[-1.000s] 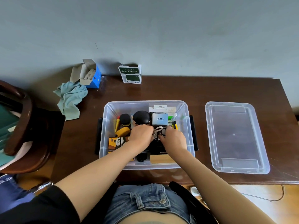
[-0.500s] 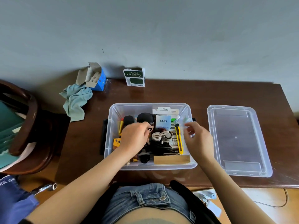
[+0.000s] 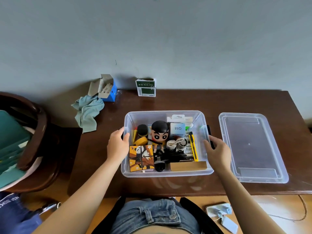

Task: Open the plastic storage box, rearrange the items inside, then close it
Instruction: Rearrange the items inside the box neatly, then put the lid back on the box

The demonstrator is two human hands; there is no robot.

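As hands grip, box (image 3: 166,174) lengthwise L-R

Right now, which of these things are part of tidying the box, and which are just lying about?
Part of the job: storage box, held at its sides by the left hand and right hand; lid; figurine; yellow cutter.

Lying about: cloth; blue carton; green packet.

Colours in your clear box (image 3: 166,173) on the dark brown table (image 3: 185,102)
You see a yellow knife (image 3: 193,146) at its right, an orange panda-print cube (image 3: 141,157) at its left, a teal cloth (image 3: 87,112) beyond.
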